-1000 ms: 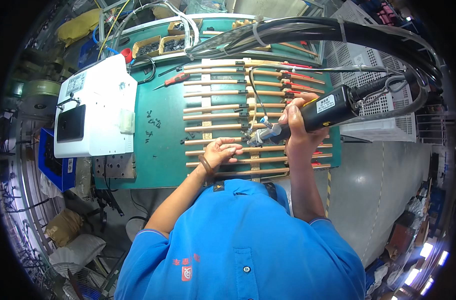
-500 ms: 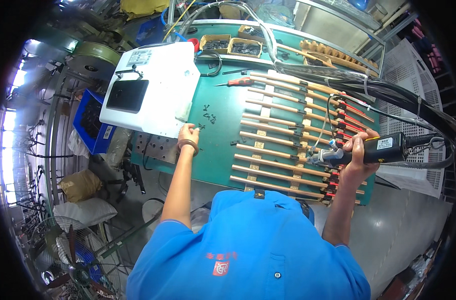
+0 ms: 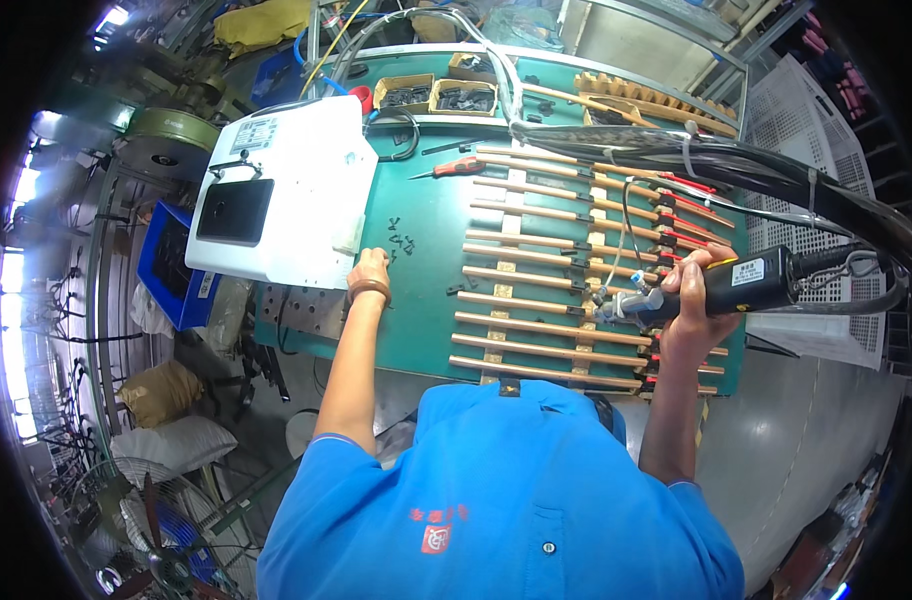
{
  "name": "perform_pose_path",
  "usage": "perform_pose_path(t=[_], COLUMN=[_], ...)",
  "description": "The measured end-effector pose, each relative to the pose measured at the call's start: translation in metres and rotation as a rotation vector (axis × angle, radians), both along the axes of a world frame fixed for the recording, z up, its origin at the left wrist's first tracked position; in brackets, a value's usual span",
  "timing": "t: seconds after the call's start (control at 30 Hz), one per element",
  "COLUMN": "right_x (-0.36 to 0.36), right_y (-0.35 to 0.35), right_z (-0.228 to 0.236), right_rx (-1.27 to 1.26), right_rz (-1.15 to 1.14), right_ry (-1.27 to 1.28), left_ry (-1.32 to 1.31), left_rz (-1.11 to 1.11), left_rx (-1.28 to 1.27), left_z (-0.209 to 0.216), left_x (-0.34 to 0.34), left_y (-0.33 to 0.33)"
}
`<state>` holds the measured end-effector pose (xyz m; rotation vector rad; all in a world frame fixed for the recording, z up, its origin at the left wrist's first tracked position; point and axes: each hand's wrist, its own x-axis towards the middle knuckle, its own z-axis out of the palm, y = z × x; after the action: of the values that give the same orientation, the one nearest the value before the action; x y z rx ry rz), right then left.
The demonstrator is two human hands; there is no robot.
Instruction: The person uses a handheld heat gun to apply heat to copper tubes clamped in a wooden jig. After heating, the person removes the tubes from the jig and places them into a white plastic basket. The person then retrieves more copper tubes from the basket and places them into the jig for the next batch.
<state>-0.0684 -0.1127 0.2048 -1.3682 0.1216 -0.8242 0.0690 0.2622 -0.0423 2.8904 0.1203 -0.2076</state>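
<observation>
Over the right side of a green surface, a worker's right hand is gripping a black tool, fingers wrapping firmly round its body, while its metal nozzle is pointing left above a row of slender rods. Toward the surface's left edge, the left hand is hovering near the near right corner of a white machine, its fingers curling; whether that grip is holding anything cannot be told from this angle.

The rods are lying side by side from the far edge to the near edge, resting across wooden strips. Dark fittings are sitting on many of them and red lengths are showing toward their right ends, suggesting work partly done. Loose black parts are lying between the machine and the rods, attached to nothing, so some fitting appears to be outstanding; which rods are complete is not showing clearly.

Just left of the farthest rods, a screwdriver is lying on the surface. Cardboard trays of black pieces are standing behind the far rail. Beyond the left edge, a blue bin is hanging open; past the right, a white perforated crate is standing beneath a thick bundle of hoses. Sacks and a caged fan are occupying the floor at left.
</observation>
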Motion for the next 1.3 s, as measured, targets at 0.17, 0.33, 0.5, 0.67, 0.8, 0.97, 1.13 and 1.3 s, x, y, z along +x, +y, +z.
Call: perform_pose_path(t=[0.17, 0.33, 0.5, 0.67, 0.8, 0.97, 1.13, 1.3], right_x=[-0.004, 0.0, -0.003, -0.009, -0.011, -0.012, -0.011, -0.01], right_y=[-0.001, 0.009, 0.019, 0.018, 0.014, 0.015, 0.017, 0.017], right_z=[0.0, 0.003, 0.003, 0.004, 0.003, 0.005, 0.003, 0.002], right_rx=[0.055, 0.137, 0.098, 0.091, 0.056, 0.086, 0.088, 0.075], right_rz=[-0.021, 0.074, 0.116, 0.089, 0.07, 0.042, 0.048, 0.054], right_ry=[0.005, 0.003, 0.022, 0.02, 0.001, 0.026, 0.018, 0.013], left_ry=[0.007, 0.528, 0.668, 0.741, 0.875, 0.946, 1.002, 0.951], left_rz=[0.155, -0.133, -0.306, -0.335, -0.236, -0.191, -0.257, -0.322], left_rx=[-0.976, -1.459, -1.427, -1.378, -1.48, -1.522, -1.549, -1.535], left_z=[0.021, 0.059, 0.05, 0.05, 0.052, 0.049, 0.04, 0.041], left_x=[-0.013, -0.087, -0.115, -0.117, -0.121, -0.123, -0.12, -0.119], left_y=[-0.023, -0.131, -0.185, -0.195, -0.2, -0.202, -0.201, -0.203])
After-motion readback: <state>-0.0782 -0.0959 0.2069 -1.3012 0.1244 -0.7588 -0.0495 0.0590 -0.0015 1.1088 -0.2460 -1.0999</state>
